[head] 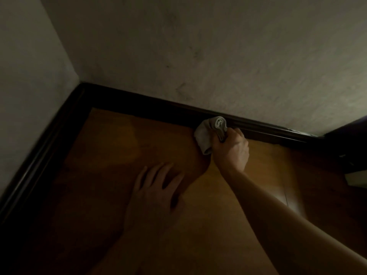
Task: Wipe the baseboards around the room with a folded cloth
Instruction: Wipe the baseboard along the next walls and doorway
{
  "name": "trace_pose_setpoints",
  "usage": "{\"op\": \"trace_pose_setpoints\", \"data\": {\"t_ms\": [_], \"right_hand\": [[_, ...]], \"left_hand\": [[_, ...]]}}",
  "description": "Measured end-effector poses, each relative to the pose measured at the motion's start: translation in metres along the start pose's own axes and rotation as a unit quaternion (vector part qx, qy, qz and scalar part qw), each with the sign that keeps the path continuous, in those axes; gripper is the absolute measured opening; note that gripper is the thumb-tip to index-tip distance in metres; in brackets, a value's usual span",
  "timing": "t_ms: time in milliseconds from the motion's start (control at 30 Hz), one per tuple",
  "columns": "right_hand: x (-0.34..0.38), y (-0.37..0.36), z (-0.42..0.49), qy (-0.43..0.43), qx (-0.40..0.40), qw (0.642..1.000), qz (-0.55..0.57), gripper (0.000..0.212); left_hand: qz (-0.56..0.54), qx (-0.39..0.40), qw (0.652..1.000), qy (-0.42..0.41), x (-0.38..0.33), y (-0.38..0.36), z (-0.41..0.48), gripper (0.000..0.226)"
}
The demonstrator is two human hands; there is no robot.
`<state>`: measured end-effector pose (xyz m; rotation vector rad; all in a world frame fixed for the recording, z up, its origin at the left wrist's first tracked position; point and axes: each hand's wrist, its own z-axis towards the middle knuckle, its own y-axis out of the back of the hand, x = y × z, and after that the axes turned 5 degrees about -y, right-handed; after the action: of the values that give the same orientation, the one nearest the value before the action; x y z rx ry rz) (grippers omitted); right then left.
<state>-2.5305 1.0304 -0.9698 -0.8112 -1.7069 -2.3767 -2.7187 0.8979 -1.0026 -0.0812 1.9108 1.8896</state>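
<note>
Baseboards (139, 104), dark and moulded, run up the left wall to the corner, then along the far wall toward the right. On the wooden floor (103, 147) in front of them the left hand (156, 195) lies flat with its fingers spread, holding nothing, probably as a brace. Further right, the grey folded cloth (207, 133) touches the far-wall board, and the right hand (231, 149) grips its bunched end with curled fingers. The board's long axis passes straight under the cloth, with the corner off to the left, so the next stroke should slide along that line. At far right a dark object (349, 143) meets the board, too dim to identify.
</note>
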Motion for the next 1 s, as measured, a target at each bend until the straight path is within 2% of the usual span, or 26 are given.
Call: {"op": "trace_pose_setpoints", "data": {"t_ms": [133, 300, 433, 600, 800, 900, 1000], "right_hand": [[0.008, -0.007, -0.002, 0.035, 0.018, 0.999, 0.008, 0.029], [-0.003, -0.006, -0.002, 0.006, -0.017, 0.999, 0.027, 0.030], [0.002, -0.006, -0.001, 0.057, 0.005, 0.998, 0.009, 0.027], [0.008, -0.011, -0.008, 0.024, -0.024, 0.999, 0.037, 0.026], [0.040, -0.031, -0.011, 0.119, 0.018, 0.992, 0.030, 0.026], [0.024, -0.025, -0.006, 0.113, 0.004, 0.993, 0.020, 0.027], [-0.010, -0.010, 0.004, 0.069, -0.015, 0.997, 0.001, 0.030]], "left_hand": [[0.007, 0.010, 1.000, -0.006, 0.002, -0.002, 0.000, 0.055], [0.004, 0.010, 1.000, 0.008, 0.000, 0.000, 0.000, 0.053], [-0.008, -0.001, 1.000, 0.002, 0.001, -0.002, -0.001, 0.054], [-0.008, -0.016, 1.000, 0.001, 0.000, -0.006, -0.001, 0.052], [-0.022, -0.050, 0.999, 0.000, -0.001, -0.006, -0.003, 0.053], [-0.025, -0.039, 0.999, 0.000, -0.001, -0.005, -0.002, 0.052], [-0.013, -0.015, 1.000, 0.008, -0.002, -0.004, -0.002, 0.053]]}}
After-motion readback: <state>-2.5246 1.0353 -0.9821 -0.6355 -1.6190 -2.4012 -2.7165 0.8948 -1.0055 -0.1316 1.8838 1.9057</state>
